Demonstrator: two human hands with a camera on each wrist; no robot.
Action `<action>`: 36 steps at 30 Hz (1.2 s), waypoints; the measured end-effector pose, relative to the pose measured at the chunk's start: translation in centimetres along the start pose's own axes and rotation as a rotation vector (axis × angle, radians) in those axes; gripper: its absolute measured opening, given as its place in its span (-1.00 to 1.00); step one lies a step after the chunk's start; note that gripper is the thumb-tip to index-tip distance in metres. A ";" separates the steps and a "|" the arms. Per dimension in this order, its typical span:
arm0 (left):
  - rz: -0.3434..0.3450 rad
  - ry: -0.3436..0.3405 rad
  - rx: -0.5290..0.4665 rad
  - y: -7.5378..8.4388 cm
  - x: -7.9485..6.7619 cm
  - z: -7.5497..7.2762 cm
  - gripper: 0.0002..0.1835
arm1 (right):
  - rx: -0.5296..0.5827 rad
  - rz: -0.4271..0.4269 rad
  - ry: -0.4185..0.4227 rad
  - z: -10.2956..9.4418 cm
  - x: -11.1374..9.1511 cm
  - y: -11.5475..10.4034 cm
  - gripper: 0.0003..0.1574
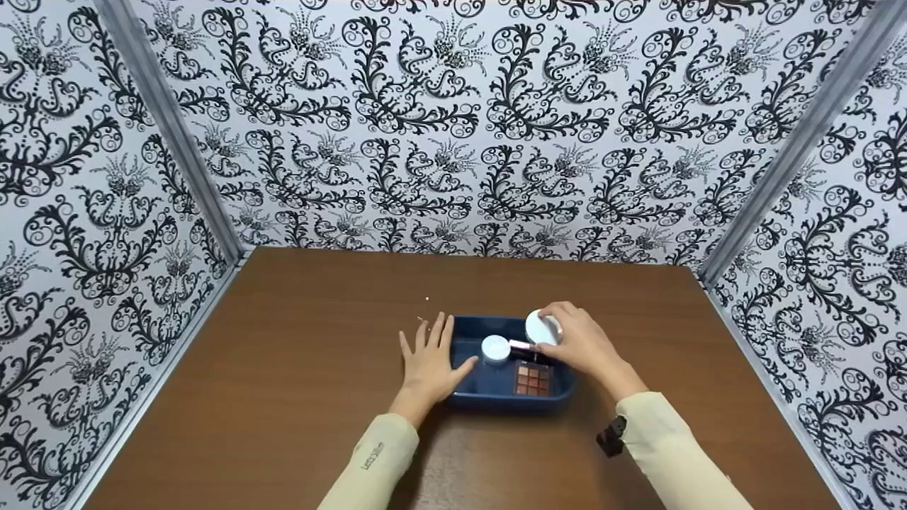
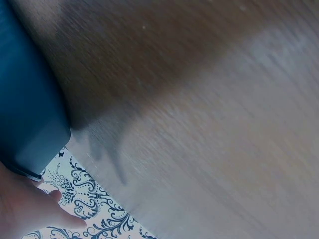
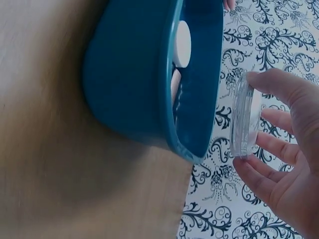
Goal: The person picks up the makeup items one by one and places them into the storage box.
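Note:
A blue plastic basin [image 1: 496, 402] sits on the table. My left hand [image 1: 430, 368] rests at its left rim with fingers spread and fairly straight; part of that hand [image 2: 27, 206] shows at the corner of the left wrist view. Over the basin's back right corner, my right hand [image 1: 587, 346] pinches a round white compact with a clear case [image 3: 244, 119] between thumb and fingers, above the rim. Inside the basin lie a small round white-lidded jar [image 1: 495, 348], a slim tube with a pale pink end [image 1: 522, 346] and an eyeshadow palette [image 1: 533, 380] of brown shades.
Brown wooden table [image 1: 297, 354] surrounds the basin. Black-and-white patterned panels [image 1: 453, 142] stand behind and at both sides, with grey posts in the corners. A dark strap-like object [image 1: 611, 435] sits at the right wrist.

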State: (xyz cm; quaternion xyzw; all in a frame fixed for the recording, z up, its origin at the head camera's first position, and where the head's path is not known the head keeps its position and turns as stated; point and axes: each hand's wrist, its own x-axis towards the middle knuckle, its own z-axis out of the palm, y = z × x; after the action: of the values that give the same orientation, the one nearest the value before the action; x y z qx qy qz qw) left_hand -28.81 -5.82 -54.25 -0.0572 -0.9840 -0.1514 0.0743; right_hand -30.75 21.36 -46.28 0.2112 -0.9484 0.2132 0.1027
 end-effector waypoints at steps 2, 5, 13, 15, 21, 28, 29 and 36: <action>0.000 0.000 0.002 0.0 0.0 0.0 0.00 | 0.008 -0.007 -0.005 0.3 -0.1 -0.2 -0.36; 0.004 0.008 -0.013 -0.1 0.0 0.2 -0.01 | 0.017 -0.010 -0.025 0.8 -0.2 -0.6 -0.38; -0.002 -0.005 -0.009 0.0 0.1 0.2 -0.01 | 0.041 -0.029 -0.077 2.3 -0.5 -1.6 -0.38; -0.003 -0.006 0.003 0.0 0.1 0.1 -0.01 | 0.050 -0.034 -0.086 2.7 -0.5 -1.7 -0.37; 0.003 0.009 -0.002 0.0 0.0 0.0 -0.01 | 0.037 -0.072 -0.103 3.6 -0.6 -2.3 -0.39; 0.007 0.013 0.008 -0.1 0.0 0.1 -0.01 | 0.025 -0.064 -0.161 4.4 -0.7 -2.8 -0.39; 0.006 0.009 0.011 -0.1 0.0 0.1 -0.01 | 0.027 -0.059 -0.170 4.4 -0.7 -2.9 -0.39; 0.000 -0.006 0.003 -0.1 0.0 0.1 0.00 | 0.044 -0.092 -0.220 4.9 -0.9 -3.2 -0.43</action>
State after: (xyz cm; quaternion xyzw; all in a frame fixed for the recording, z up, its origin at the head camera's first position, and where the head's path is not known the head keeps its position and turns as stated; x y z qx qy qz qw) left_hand -28.85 -5.90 -54.34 -0.0576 -0.9844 -0.1498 0.0713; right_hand -29.06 16.83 -49.71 0.2791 -0.9382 0.2045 0.0029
